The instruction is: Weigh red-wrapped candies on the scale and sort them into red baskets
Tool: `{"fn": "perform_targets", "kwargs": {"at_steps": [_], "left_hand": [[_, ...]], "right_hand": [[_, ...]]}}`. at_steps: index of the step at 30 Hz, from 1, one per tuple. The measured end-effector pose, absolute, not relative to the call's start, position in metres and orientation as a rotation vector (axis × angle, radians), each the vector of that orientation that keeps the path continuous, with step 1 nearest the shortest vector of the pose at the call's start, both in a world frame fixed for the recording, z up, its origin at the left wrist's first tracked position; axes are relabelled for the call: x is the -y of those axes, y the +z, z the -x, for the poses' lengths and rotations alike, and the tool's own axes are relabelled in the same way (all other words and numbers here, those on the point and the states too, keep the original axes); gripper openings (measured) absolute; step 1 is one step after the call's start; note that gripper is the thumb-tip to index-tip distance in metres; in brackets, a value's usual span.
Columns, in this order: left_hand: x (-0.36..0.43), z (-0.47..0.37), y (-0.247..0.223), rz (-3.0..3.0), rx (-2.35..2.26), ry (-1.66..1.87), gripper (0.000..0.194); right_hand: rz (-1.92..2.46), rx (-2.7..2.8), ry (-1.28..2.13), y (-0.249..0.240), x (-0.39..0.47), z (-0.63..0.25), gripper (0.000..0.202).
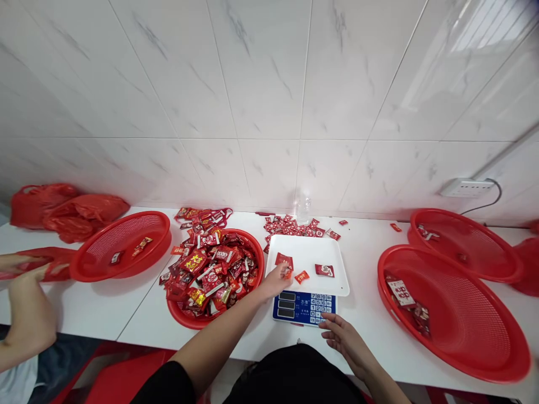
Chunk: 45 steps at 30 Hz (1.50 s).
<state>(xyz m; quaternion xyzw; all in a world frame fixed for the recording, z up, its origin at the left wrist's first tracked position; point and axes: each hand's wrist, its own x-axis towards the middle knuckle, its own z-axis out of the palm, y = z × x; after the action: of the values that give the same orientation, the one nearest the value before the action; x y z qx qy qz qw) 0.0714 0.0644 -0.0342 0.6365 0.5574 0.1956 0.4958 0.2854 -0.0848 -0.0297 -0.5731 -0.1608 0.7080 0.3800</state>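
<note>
Candies [302, 276] on the white tray [305, 246]

From the tray's middle, the left hand [277, 282] is at eight o'clock, fingers bent; whether they grip anything, I cannot tell. One dark-red candy [324, 270] lies at three. The right hand [343, 340], fingers open, is at five.

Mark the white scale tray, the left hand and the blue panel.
White scale tray [304, 250]: head view, bare upper surface.
Left hand [275, 280]: head view, near its middle.
Blue panel [304, 311]: head view, between displays and keys.
</note>
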Motion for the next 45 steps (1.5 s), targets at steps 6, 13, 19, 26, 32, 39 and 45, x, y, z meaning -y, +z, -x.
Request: {"fn": "perform_targets", "kwargs": {"at_steps": [6, 13, 19, 26, 32, 39, 45], "left_hand": [[-0.055, -0.058, -0.040, -1.933, -1.383, 0.503, 0.035], [-0.045, -0.014, -0.024, -2.038, -1.520, 0.581, 0.029], [-0.031, -0.001, -0.018, -2.053, -1.514, 0.669, 0.023], [-0.025, 0.014, -0.019, -2.157, -1.574, 0.668, 0.027], [-0.040, 0.034, -0.023, -2.283, -1.817, 0.458, 0.033], [-0.069, 0.026, -0.027, -2.248, -1.985, 0.114, 0.044], [-0.082, 0.024, -0.020, -2.101, -1.973, 0.072, 0.027]], "right_hand": [[1.484, 0.523, 1.788, -0.031, 0.072, -0.292, 0.042], [1.763, 1.371, 1.412, -0.035, 0.031, -0.285, 0.038], [1.679, 2.036, 1.016, -0.028, -0.018, -0.243, 0.038], [1.607, 2.314, 0.911, -0.039, -0.038, -0.235, 0.037], [1.735, 2.189, 0.840, -0.043, -0.048, -0.255, 0.038], [1.780, 1.769, 0.965, -0.035, -0.040, -0.257, 0.038], [1.636, 1.357, 1.332, -0.017, -0.036, -0.228, 0.036]]}}
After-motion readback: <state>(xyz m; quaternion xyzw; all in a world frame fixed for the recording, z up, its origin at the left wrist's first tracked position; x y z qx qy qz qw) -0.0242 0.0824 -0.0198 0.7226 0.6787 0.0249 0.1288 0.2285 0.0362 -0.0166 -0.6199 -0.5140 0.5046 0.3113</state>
